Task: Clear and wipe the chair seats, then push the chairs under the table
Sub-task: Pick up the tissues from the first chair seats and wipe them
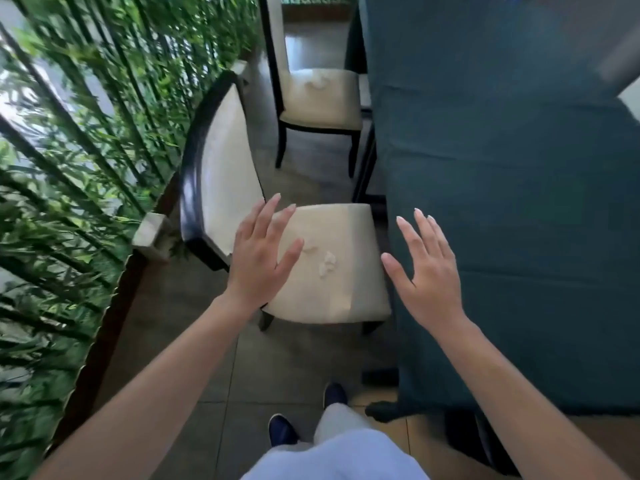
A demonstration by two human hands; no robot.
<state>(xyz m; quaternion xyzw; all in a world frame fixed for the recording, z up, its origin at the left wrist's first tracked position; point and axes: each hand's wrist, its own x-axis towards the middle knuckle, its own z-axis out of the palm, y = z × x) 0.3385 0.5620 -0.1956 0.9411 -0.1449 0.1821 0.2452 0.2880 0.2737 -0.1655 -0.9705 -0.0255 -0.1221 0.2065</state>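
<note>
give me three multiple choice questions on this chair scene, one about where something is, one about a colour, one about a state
1. Where do the crumpled white scraps lie?
A. on the near chair's seat
B. on the floor
C. on the tablecloth

2. What colour is the tablecloth?
A. red
B. dark teal
C. yellow

3. How are the two hands?
A. both gripping a rag
B. both open, holding nothing
C. one pinching a scrap

Answers:
1 A: the scraps sit on the cream seat of the near chair.
2 B: the cloth hanging on the right is dark teal.
3 B: the left hand and the right hand show straight, spread fingers, with nothing in them.
</note>
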